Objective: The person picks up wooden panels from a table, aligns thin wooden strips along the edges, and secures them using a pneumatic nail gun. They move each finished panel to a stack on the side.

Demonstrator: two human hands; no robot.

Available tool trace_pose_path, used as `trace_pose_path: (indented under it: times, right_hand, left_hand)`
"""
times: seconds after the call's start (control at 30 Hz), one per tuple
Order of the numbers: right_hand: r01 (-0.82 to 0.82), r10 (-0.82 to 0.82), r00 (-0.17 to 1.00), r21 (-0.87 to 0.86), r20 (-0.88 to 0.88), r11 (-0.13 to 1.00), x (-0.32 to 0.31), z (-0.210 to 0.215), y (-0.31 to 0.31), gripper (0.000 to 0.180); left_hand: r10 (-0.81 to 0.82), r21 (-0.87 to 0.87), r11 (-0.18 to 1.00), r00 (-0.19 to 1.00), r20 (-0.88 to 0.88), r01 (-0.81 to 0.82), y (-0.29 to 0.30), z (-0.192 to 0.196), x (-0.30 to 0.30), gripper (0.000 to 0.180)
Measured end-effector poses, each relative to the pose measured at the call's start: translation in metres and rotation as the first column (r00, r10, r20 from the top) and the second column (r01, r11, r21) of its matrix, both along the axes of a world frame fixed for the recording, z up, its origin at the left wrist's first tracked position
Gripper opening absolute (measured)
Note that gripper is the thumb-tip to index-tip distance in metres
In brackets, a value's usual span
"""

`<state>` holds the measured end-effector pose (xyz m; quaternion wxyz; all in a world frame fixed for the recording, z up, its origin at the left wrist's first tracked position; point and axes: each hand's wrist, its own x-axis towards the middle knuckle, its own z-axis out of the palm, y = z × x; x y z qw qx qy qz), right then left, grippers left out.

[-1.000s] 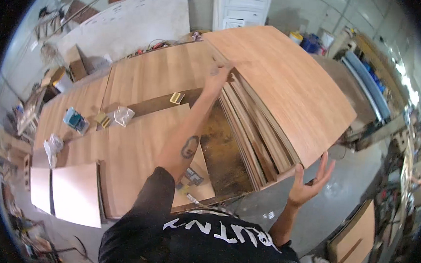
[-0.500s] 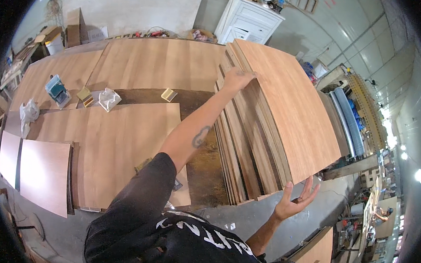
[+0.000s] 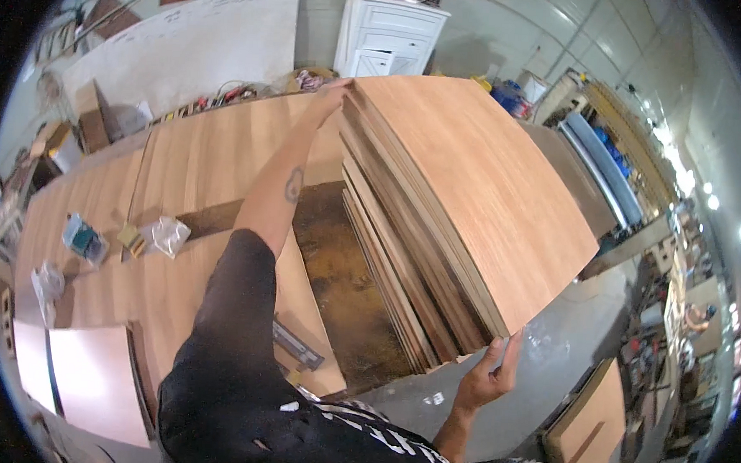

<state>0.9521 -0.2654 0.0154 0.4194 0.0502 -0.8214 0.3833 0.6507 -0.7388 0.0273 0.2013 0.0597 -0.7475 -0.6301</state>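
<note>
A tall stack of thin wooden panels stands at the right of the worktable, its layered edges turned toward me. On top lies a smooth reddish-brown plywood panel. My left hand reaches across to its far left corner and grips the edge there; the fingertips are partly hidden. Down at the near corner, my right hand has its thumb and fingers drawn close together, the tips against the panel's edge. Darker gaps show between some sheets lower in the stack.
Large panels cover the table on the left. Plastic bags, a small teal-labelled pack and a stapler-like tool lie on them. Behind stands a white cabinet. A blue roll lies beyond the stack; another board stands lower right.
My left hand has slid from the panel's left edge to its far corner. My right hand's spread fingers have come together at the near corner. The view has shifted.
</note>
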Motion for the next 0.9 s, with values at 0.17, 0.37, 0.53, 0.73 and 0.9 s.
trace_pose_path:
  times: [0.17, 0.37, 0.53, 0.73, 0.9]
  right_hand:
    - [0.008, -0.008, 1.000, 0.051, 0.012, 0.999, 0.005, 0.005, -0.001, 0.035]
    - [0.016, 0.001, 0.993, -0.135, 0.120, 0.991, 0.007, 0.002, -0.007, 0.034]
    - [-0.004, 0.002, 0.999, -0.050, -0.049, 0.999, -0.001, -0.001, -0.005, 0.032]
    - [-0.064, 0.071, 0.996, -0.112, 0.054, 0.992, 0.001, 0.002, 0.004, 0.031]
    - [-0.456, 0.405, 0.880, -0.202, -0.250, 0.866, 0.043, -0.021, -0.024, 0.013]
  left_hand:
    - [-0.020, 0.194, 0.980, 0.997, -0.080, 0.036, -0.027, -0.014, 0.003, 0.046]
    - [0.079, 0.373, 0.928, 0.972, -0.220, 0.009, -0.024, -0.029, 0.000, 0.034]
    - [-0.029, 0.291, 0.951, 0.966, -0.258, 0.107, -0.051, -0.037, -0.009, 0.040]
    - [0.027, 0.074, 0.997, 0.991, -0.134, -0.017, -0.002, -0.020, 0.044, 0.049]
    - [0.081, 0.253, 0.967, 0.970, -0.228, -0.021, 0.030, -0.095, 0.214, 0.039]
